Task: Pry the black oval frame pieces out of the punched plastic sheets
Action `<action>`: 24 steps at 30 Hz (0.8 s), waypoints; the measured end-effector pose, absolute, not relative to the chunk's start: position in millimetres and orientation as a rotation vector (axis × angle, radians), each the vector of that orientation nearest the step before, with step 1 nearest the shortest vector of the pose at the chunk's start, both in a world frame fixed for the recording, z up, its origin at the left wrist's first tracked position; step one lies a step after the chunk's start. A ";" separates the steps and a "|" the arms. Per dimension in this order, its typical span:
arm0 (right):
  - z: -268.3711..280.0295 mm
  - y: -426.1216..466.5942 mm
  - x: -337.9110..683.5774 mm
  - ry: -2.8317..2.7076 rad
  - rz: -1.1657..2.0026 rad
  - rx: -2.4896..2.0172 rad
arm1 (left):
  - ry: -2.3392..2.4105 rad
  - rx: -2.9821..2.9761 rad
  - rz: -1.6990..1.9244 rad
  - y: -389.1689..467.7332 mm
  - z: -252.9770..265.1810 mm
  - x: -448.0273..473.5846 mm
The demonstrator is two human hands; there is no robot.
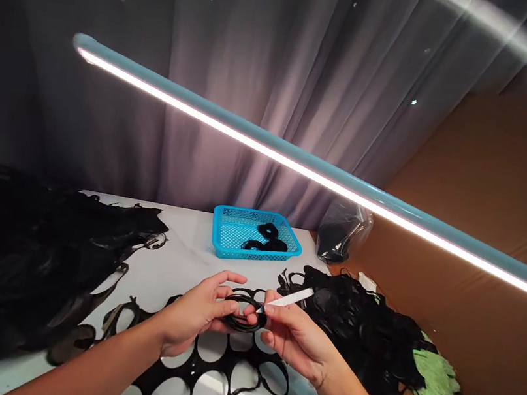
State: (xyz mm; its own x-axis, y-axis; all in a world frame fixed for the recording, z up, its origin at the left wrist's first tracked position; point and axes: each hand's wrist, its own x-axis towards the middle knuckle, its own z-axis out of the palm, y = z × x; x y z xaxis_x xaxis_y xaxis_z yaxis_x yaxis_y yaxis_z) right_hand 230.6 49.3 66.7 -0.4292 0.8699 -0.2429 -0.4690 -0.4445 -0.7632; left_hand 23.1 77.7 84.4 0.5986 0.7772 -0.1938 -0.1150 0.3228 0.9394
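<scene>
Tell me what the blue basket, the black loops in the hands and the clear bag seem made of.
Blue basket: probably moulded plastic, slightly glossy, with regular perforations.
Black loops: perhaps fabric or elastic, mostly matte, judging by the thin, curved strands; fibre unclear.
Clear bag: likely thin plastic film, shiny and see-through, with crinkled highlights.

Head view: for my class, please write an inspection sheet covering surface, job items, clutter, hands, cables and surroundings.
Surface: white table, partly covered by a black sheet with round holes.
Job items: black loops in a bundle; slim white strip; blue basket holding black bundles.
Clutter: dark heap at left; black heap at right, green material beside it.
Hands: left hand holds the black loops; right hand pinches the white strip at them.
Cables: nothing seen.
Surroundings: curtain behind, lit tube lamp, brown panel and plastic bag at right.
</scene>
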 end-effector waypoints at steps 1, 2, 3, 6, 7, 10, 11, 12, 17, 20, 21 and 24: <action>61.8 50.7 233.2 -0.737 1.976 -0.799 | 0.748 1.086 0.660 79.9 81.3 23.1; 57.5 51.6 234.8 -0.699 1.983 -0.793 | 0.765 1.079 0.656 81.7 78.0 22.7; 53.7 51.9 235.7 -0.662 1.982 -0.791 | 0.775 1.068 0.650 83.3 74.9 22.0; 47.2 51.2 235.8 -0.564 1.954 -0.811 | 0.763 1.016 0.624 86.5 67.9 20.0; 46.3 50.7 235.7 -0.537 1.947 -0.816 | 0.752 0.993 0.615 87.2 66.6 19.7; 46.0 49.3 236.6 -0.487 1.935 -0.809 | 0.730 0.908 0.597 88.8 65.6 20.5; 46.3 48.9 237.3 -0.479 1.932 -0.806 | 0.726 0.873 0.588 89.3 65.9 21.2; 46.5 48.6 238.1 -0.472 1.929 -0.804 | 0.722 0.838 0.578 89.9 66.6 21.9; 47.4 50.0 242.3 -0.458 1.920 -0.836 | 0.710 0.718 0.530 91.8 75.6 23.4; 50.4 50.5 243.2 -0.500 1.909 -0.856 | 0.739 0.718 0.515 89.6 78.5 23.1; 52.5 49.4 242.6 -0.546 1.904 -0.857 | 0.757 0.743 0.520 88.2 77.2 23.5; 61.1 39.8 235.5 -0.911 1.832 -0.887 | 0.865 0.865 0.596 83.3 66.1 28.1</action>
State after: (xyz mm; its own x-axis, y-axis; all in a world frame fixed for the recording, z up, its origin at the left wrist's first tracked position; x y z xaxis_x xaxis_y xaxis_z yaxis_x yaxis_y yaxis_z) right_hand 235.5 39.8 61.1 -0.3571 0.9116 -0.2037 -0.3875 -0.3430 -0.8557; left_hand 28.1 83.3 66.1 0.5283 0.7484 -0.4011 -0.1091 0.5283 0.8420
